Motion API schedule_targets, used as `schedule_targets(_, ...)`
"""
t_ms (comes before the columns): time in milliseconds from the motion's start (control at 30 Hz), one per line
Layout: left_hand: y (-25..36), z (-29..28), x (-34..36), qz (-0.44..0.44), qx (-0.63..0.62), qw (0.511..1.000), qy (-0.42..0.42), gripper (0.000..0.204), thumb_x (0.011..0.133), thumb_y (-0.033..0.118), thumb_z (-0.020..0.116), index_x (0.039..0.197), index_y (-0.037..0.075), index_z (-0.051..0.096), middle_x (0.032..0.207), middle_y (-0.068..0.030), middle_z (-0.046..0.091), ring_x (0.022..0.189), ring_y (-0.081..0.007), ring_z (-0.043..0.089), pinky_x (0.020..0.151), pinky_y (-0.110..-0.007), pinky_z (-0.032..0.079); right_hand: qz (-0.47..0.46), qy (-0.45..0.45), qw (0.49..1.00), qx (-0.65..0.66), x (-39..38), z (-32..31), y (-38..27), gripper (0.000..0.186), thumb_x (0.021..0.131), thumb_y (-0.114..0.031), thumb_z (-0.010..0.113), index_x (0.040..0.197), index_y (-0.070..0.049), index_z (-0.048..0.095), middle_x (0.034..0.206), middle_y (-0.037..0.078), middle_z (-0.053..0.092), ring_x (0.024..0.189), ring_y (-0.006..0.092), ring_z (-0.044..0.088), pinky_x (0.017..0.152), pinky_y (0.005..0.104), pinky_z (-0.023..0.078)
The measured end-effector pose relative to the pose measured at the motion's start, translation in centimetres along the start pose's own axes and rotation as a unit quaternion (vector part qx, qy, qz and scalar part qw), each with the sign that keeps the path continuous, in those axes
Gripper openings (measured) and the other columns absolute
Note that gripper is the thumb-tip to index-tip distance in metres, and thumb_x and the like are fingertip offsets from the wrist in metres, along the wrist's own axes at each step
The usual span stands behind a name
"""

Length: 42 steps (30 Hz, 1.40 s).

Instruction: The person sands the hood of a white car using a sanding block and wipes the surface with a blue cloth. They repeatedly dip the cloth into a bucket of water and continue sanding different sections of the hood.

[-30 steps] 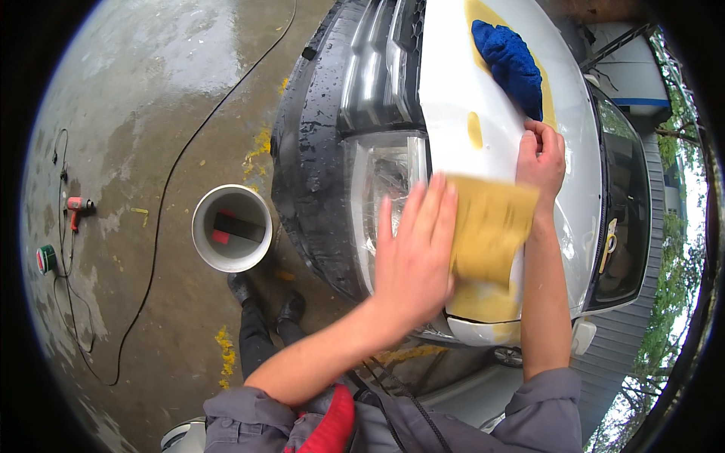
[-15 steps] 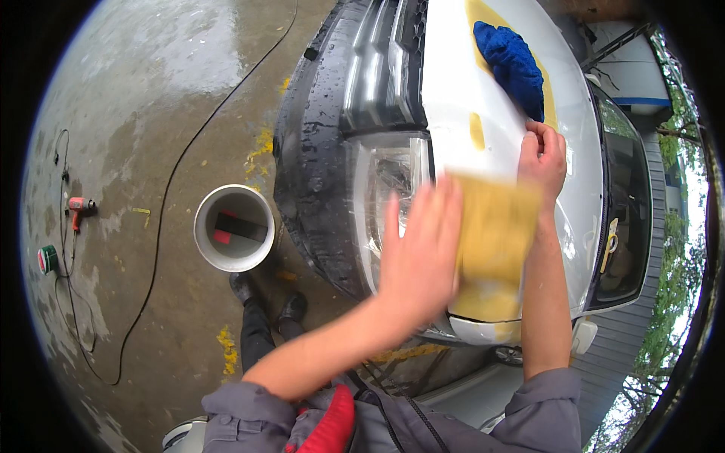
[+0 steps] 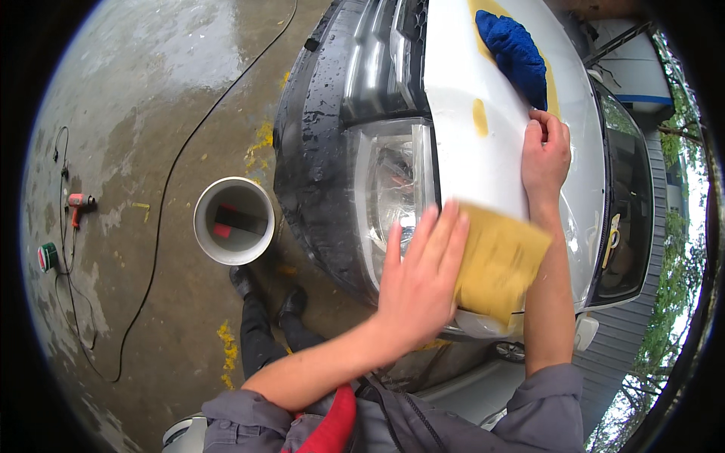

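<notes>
My left hand (image 3: 423,275) has its fingers pressed together along the left side of a yellow sandpaper sheet (image 3: 502,260). The sheet is smeared by motion, over the near corner of the white car hood (image 3: 483,177) beside the headlight (image 3: 393,181). Farther up the hood, my right hand (image 3: 547,155) rests with curled fingers. Its fingertips come up to the lower end of a crumpled blue cloth (image 3: 515,57); whether they pinch the cloth or something small is hidden. The cloth lies over a yellowish filler patch (image 3: 553,94), and a smaller yellowish patch (image 3: 480,117) shows to its left.
On the wet concrete floor stands a white bucket (image 3: 202,219) with water, a black block and a red piece inside. A black cable (image 3: 177,158) runs across the floor. An orange heat gun (image 3: 78,201) and a green can (image 3: 47,257) lie at the far left.
My left hand and the sandpaper have moved down toward me, and the sheet is now tilted. My right hand stays by the blue cloth, with its fingers still curled.
</notes>
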<state>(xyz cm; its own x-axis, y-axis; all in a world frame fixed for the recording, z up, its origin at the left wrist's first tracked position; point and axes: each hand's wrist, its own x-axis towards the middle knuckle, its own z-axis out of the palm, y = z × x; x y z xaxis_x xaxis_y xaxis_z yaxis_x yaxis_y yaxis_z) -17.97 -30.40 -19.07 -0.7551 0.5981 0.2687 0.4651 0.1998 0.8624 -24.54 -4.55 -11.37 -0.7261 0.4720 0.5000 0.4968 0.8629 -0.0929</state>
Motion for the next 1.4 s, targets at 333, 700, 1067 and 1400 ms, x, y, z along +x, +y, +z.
schedule_targets(333, -0.6, -0.2, 1.3, 0.010, 0.033, 0.999, 0.019, 0.083, 0.080, 0.010, 0.065, 0.158, -0.005, 0.041, 0.166, -0.0230, 0.041, 0.149, -0.0393, 0.044, 0.124, -0.062, 0.025, 0.014, -0.004, 1.000, -0.009, -0.1, -0.3, -0.2, 0.024, 0.099, -0.019, 0.060, 0.114, -0.009, 0.075, 0.109, 0.007, 0.067, 0.093, 0.0209, 0.068, 0.090, 0.0349, 0.054)
schedule_targets(700, -1.6, -0.7, 5.6, 0.004, 0.031, 0.999, 0.036, 0.080, 0.080, 0.008, 0.061, 0.157, -0.004, 0.044, 0.165, -0.0203, 0.045, 0.151, -0.0362, 0.043, 0.124, -0.065, 0.022, -0.003, -0.005, 1.000, 0.023, 0.1, -0.3, 0.0, 0.022, 0.099, -0.018, 0.061, 0.114, -0.009, 0.074, 0.108, 0.007, 0.067, 0.091, 0.0208, 0.067, 0.088, 0.0357, 0.054)
schedule_targets(1067, -3.5, -1.5, 10.1, 0.017, 0.052, 0.995, 0.082, 0.082, 0.079, 0.008, 0.065, 0.158, 0.001, 0.046, 0.166, -0.0174, 0.044, 0.148, -0.0390, 0.045, 0.121, -0.065, 0.028, -0.002, -0.001, 1.000, 0.023, 0.2, -0.5, -0.9, 0.021, 0.099, -0.016, 0.060, 0.112, -0.008, 0.074, 0.108, 0.008, 0.066, 0.091, 0.0211, 0.066, 0.088, 0.0357, 0.054)
schedule_targets(1400, -3.2, -2.7, 10.3, 0.010, 0.057, 0.997, 0.043, 0.082, 0.082, 0.005, 0.061, 0.161, 0.000, 0.039, 0.167, -0.0187, 0.041, 0.151, -0.0400, 0.041, 0.122, -0.067, 0.027, 0.018, 0.004, 1.000, 0.018, -0.4, -0.4, -1.2, 0.016, 0.097, -0.016, 0.063, 0.109, -0.010, 0.073, 0.104, 0.009, 0.066, 0.094, 0.0262, 0.066, 0.086, 0.0404, 0.054)
